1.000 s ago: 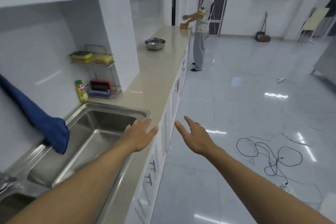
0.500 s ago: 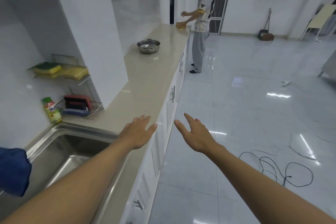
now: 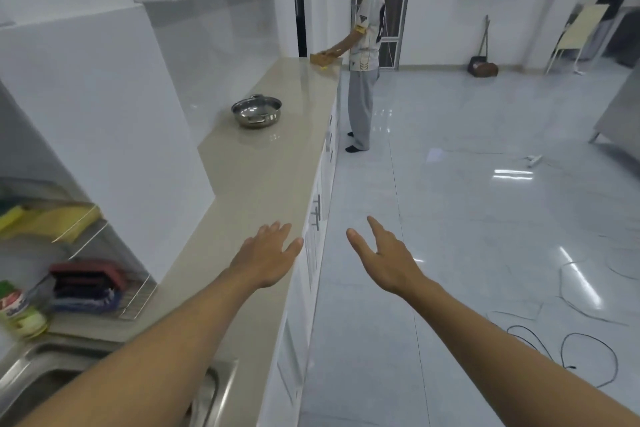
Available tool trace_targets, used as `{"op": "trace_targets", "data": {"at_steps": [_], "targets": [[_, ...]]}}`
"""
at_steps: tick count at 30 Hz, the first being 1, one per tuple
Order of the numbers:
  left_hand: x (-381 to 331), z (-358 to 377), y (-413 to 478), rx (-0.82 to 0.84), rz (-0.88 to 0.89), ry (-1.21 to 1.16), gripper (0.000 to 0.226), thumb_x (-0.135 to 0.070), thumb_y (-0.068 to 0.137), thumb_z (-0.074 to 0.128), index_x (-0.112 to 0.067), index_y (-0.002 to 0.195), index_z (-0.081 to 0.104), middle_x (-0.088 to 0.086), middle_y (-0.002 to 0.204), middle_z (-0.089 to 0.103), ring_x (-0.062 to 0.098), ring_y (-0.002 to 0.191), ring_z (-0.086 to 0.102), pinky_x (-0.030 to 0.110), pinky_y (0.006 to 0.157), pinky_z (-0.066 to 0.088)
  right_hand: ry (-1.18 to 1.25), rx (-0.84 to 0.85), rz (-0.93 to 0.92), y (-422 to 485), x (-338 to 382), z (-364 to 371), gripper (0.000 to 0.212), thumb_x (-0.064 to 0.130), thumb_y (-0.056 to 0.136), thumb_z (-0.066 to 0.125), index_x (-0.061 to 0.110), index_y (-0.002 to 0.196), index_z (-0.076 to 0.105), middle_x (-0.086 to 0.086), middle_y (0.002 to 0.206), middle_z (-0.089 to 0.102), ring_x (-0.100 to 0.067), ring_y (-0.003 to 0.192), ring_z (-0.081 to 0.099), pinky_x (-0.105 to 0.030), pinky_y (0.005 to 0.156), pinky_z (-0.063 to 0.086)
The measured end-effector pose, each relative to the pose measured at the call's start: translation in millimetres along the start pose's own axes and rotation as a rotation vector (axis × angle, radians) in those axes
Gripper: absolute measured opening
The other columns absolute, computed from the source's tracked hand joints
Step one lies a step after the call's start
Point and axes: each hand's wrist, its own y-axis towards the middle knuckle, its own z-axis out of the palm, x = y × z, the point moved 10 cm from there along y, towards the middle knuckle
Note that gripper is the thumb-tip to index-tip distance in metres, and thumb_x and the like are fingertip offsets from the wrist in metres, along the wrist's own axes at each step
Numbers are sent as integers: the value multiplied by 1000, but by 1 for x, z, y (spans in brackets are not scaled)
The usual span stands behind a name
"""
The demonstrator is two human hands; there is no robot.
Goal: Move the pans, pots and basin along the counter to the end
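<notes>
The steel pot (image 3: pixel 256 111) sits alone on the beige worktop (image 3: pixel 263 184), in the upper middle of the frame, near the white wall and well apart from both hands. The left hand (image 3: pixel 266 258) hovers over the worktop's front edge at lower centre, fingers spread and grasping nothing. The right hand (image 3: pixel 384 258) is stretched out beside it, over the floor (image 3: pixel 485 218), also spread and empty. At the lower left corner the rim of a steel sink (image 3: pixel 31 367) shows, with a wire rack (image 3: pixel 90 284) of sponges above it. At the far end of the worktop, top centre, another person (image 3: pixel 365 55) stands with a hand on a yellow-brown object (image 3: pixel 322 60).
</notes>
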Motion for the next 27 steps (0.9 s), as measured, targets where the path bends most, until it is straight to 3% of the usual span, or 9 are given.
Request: {"op": "trace_targets", "data": {"at_steps": [10, 18, 27], "targets": [[-41, -15, 153, -30, -42, -25, 67, -59, 100, 22, -26, 158, 15, -2, 166, 8, 16, 153, 4, 42, 121, 11, -22, 63, -42, 160, -21, -41, 104, 93, 74, 24, 33, 158, 14, 1, 166, 20, -29, 153, 10, -53, 122, 15], [-80, -36, 264, -49, -79, -13, 69, -59, 101, 22, -23, 158, 12, -1, 167, 6, 17, 153, 2, 43, 123, 11, -56, 110, -85, 281, -24, -88, 115, 98, 66, 19, 31, 158, 17, -3, 164, 26, -30, 152, 15, -56, 121, 15], [-84, -53, 397, -52, -94, -45, 69, -61, 100, 22, -25, 158, 12, -3, 167, 4, 16, 153, -1, 44, 123, 11, -109, 102, -116, 409, -12, -102, 95, 86, 81, 27, 30, 158, 19, -6, 161, 30, -34, 150, 18, -55, 119, 16]]}}
